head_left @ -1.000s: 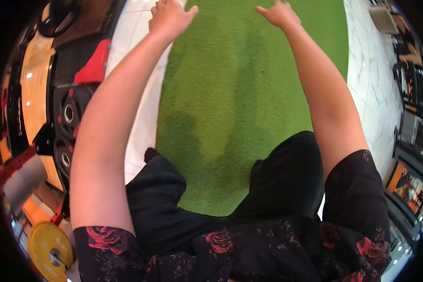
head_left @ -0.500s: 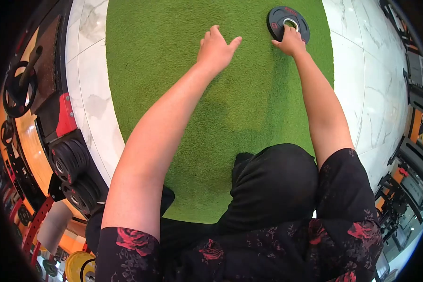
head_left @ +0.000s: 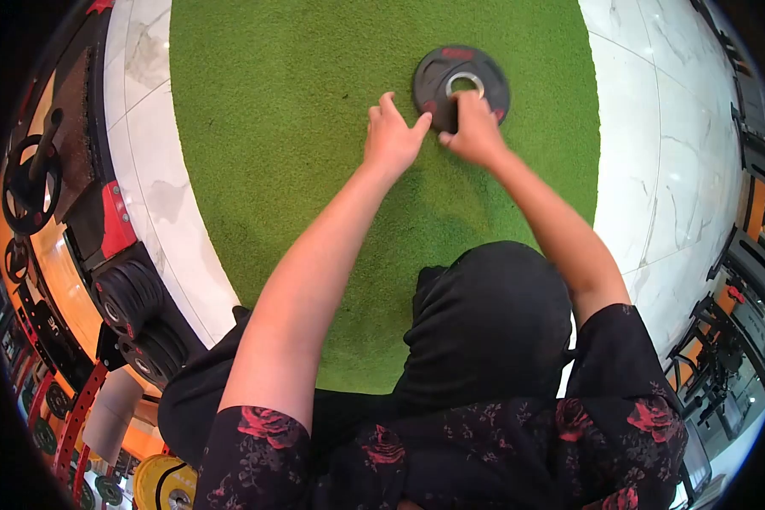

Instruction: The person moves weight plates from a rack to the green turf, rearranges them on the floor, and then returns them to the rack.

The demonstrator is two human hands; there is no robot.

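A round black weight plate (head_left: 434,83) with red markings and a metal-rimmed centre hole is over the green turf in front of me. My right hand (head_left: 476,136) grips its near side, fingers hooked into the hole and thumb by the lower edge. Beside the plate's left edge is my left hand (head_left: 393,136), holding nothing, its fingers apart and its thumb pointing at the rim. The thumb tip overlaps the edge of the plate in this view.
White marble tiles (head_left: 637,153) border the green turf (head_left: 263,127) on both sides. Several black weight plates (head_left: 127,297) are racked at the left, with a yellow plate (head_left: 150,484) below them. Gym machines (head_left: 731,365) line the right side. My bent knee (head_left: 493,314) rises close in front.
My right hand has brought the weight plate leftward and nearer to me, from the turf's right side toward the middle. The left hand, still open, is now close beside it.
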